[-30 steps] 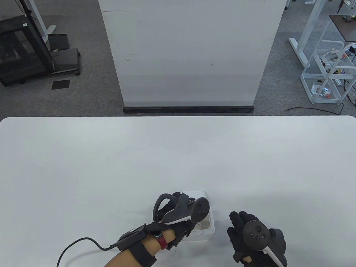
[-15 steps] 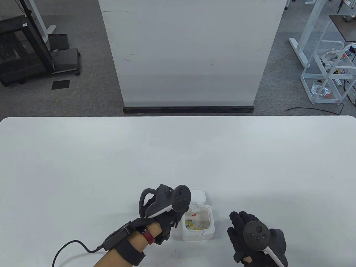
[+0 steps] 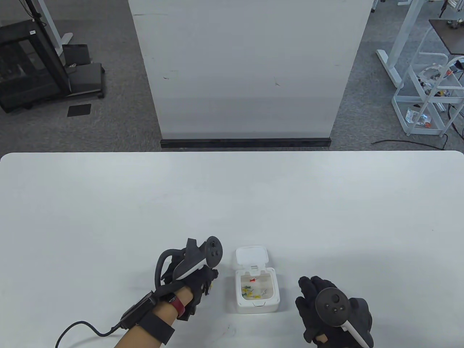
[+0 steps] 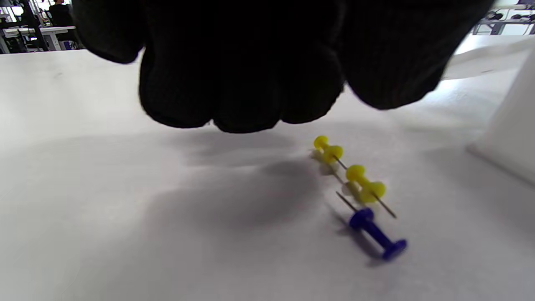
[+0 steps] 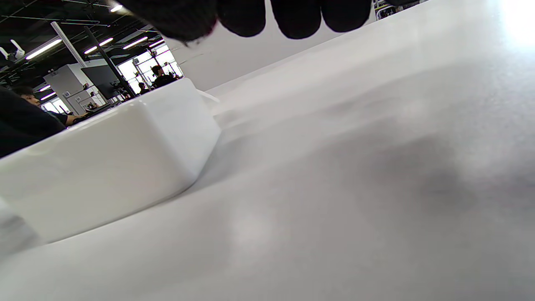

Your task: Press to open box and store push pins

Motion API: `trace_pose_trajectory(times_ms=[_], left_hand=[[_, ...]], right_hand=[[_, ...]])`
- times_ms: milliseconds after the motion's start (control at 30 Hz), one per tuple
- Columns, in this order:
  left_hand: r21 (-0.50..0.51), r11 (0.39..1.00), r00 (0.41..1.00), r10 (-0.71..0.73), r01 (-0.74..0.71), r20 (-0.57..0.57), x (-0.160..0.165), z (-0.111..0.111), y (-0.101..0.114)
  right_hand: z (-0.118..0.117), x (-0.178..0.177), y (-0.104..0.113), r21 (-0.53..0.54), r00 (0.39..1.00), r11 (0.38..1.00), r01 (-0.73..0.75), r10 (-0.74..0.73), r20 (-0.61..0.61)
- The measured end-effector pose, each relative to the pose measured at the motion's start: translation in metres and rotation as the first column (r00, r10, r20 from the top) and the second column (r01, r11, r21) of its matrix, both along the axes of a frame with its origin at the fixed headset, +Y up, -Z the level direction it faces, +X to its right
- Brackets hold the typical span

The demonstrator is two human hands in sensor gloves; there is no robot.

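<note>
The small white box [image 3: 258, 302] stands near the table's front edge with its lid [image 3: 252, 256] flipped open toward the back. Several push pins [image 3: 253, 288], red, yellow and pale, lie inside. My left hand [image 3: 208, 281] is just left of the box, low over the table, and holds nothing. In the left wrist view its fingers [image 4: 246, 104] hang above two yellow pins [image 4: 329, 152] [image 4: 367, 184] and a blue pin [image 4: 376, 236] that lie loose on the table. My right hand [image 3: 308, 290] rests on the table right of the box, empty.
The box's side wall [image 5: 104, 167] fills the left of the right wrist view, and its corner [image 4: 510, 138] shows at the right of the left wrist view. The white table [image 3: 232, 203] stretches far behind the box. A cable [image 3: 87, 328] trails from my left wrist.
My left hand was over the box a second ago and has drawn back to the left, lower over the table. The pins in the box now show. The right hand has not moved.
</note>
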State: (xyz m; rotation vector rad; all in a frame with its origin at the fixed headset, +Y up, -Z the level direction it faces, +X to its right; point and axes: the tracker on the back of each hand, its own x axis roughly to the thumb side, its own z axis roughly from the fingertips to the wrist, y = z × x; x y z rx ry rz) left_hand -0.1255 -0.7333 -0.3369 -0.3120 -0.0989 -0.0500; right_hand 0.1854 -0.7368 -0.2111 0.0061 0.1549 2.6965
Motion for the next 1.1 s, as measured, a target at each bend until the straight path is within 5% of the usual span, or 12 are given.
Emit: trace_pose_trajectory(times_ms=[167,633,933,1100], left_hand=[[-0.050,0.995,0.996,-0.089,0.088,-0.029,0.008,-0.005,-0.012],[0.018,0.983,0.983,-0.184,0.185,-0.027,0.022,-0.004,-0.018],[0.029,0.997,0.997,-0.073,0.074,-0.028,0.007,-0.007,-0.018],[0.080,0.986,0.989,-0.146,0.146,0.003,0.013,0.001,-0.017]], right_hand=[[0.000,0.001,0.000,0.002,1.000,1.000,0.004,-0.004,0.003],[0.000,0.001,0.000,0.000,1.000,1.000,0.020,-0.020,-0.002],[0.000,0.001,0.000,-0.003,1.000,1.000,0.015,-0.015,0.000],[0.000,0.000,-0.001,-0.006,1.000,1.000,0.010,-0.010,0.000]])
